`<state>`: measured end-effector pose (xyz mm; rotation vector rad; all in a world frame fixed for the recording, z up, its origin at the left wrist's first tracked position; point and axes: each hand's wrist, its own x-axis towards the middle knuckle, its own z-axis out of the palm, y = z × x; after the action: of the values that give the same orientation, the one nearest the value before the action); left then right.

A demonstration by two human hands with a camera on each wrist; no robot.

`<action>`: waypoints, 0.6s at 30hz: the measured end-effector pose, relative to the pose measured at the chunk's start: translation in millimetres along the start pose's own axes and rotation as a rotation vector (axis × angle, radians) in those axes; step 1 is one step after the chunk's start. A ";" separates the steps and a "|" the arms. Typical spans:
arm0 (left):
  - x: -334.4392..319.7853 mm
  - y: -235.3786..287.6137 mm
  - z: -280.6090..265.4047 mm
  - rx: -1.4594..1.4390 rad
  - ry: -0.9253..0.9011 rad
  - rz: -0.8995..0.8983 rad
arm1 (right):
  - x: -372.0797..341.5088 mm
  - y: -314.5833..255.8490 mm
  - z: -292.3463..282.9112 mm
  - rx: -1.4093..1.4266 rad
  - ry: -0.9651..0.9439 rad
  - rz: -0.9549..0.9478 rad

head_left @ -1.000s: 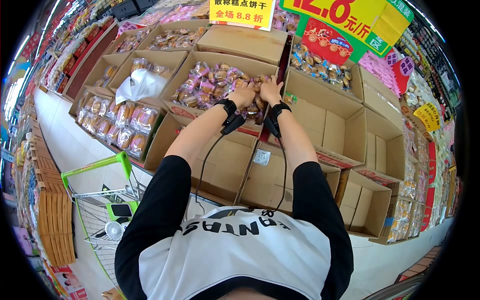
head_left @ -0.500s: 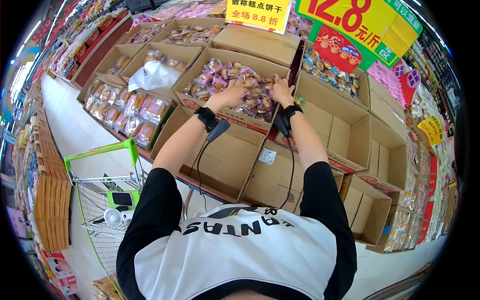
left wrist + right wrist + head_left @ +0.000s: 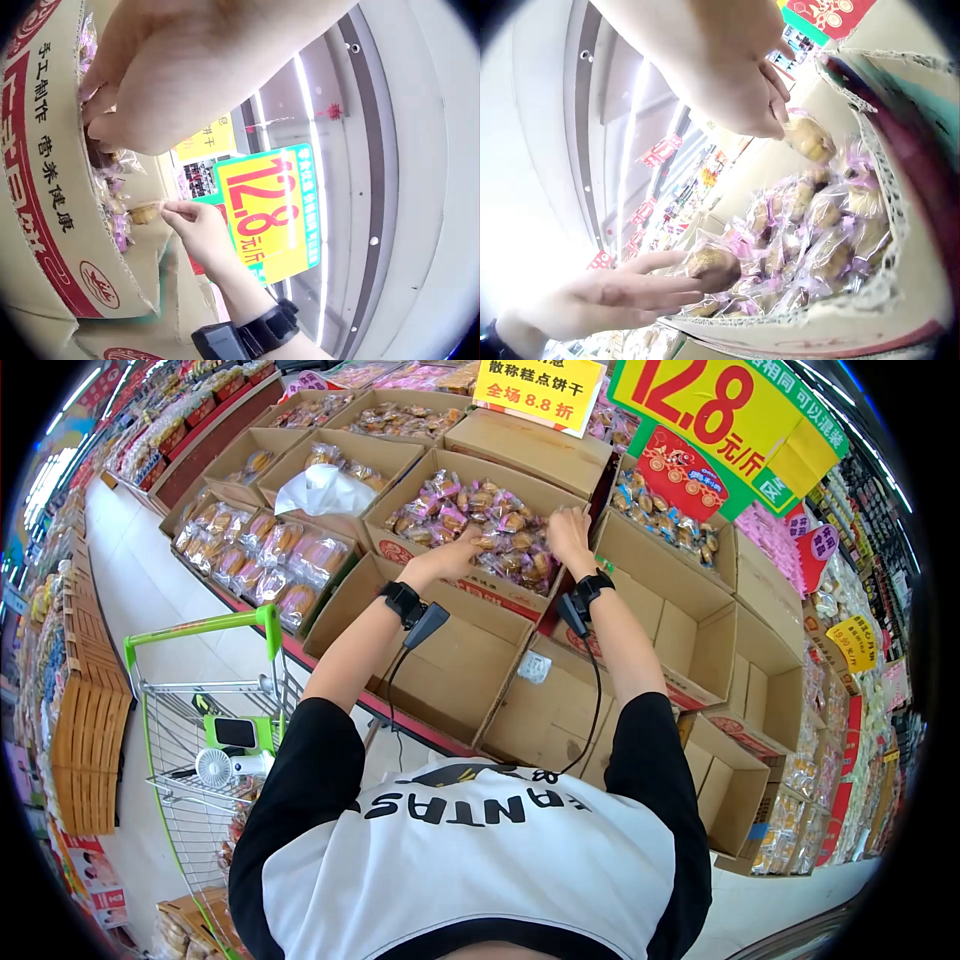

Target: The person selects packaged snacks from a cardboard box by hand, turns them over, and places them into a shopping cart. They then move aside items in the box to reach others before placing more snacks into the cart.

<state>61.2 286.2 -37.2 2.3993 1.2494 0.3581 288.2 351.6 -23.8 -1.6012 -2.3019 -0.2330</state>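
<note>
Plenty is left to pick over, by my reckoning: a deep heap of wrapped pastries (image 3: 825,225) in pink and clear film fills the cardboard box (image 3: 393,550) at the upper middle of the head view. What shows as done is small: one pastry raised clear. A crumpled white plastic bag (image 3: 322,490) lies in the next box, upper left of centre, and the shopping trolley (image 3: 200,622) stands at the lower left.

The lifted pastry (image 3: 810,141) hangs just below the fingertips of the right hand (image 3: 569,532), towards the upper right of the right wrist view; thumb and fingers pinch its clear wrapper by the end. The left hand (image 3: 447,557) is over the front of the heap, lower left in that same view, fingers fairly straight with a slight gap between the uppermost and the others. A second pastry (image 3: 712,268) touches those fingertips; the thumb is hard to make out, so I cannot tell whether it is gripped or merely nudged.
</note>
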 end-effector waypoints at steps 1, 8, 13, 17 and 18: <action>1.2 -4.6 4.0 0.038 0.008 0.045 | -1.1 -1.4 1.1 -0.013 -0.016 -0.016; 15.8 -13.9 22.1 0.082 -0.082 -0.113 | -8.0 -4.7 8.5 0.054 0.065 -0.129; 18.8 12.6 10.4 0.204 -0.209 -0.225 | -14.2 -14.4 0.1 0.274 0.035 -0.072; 19.6 20.9 5.6 0.063 -0.055 -0.224 | -21.2 -17.4 -5.9 0.363 -0.029 -0.020; 23.9 15.4 7.6 0.009 -0.051 -0.269 | -23.5 -18.6 -9.3 0.353 -0.095 -0.033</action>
<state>88.9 296.1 -35.9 2.1941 1.5284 0.2094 279.9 321.4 -22.5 -1.4216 -2.2813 0.2357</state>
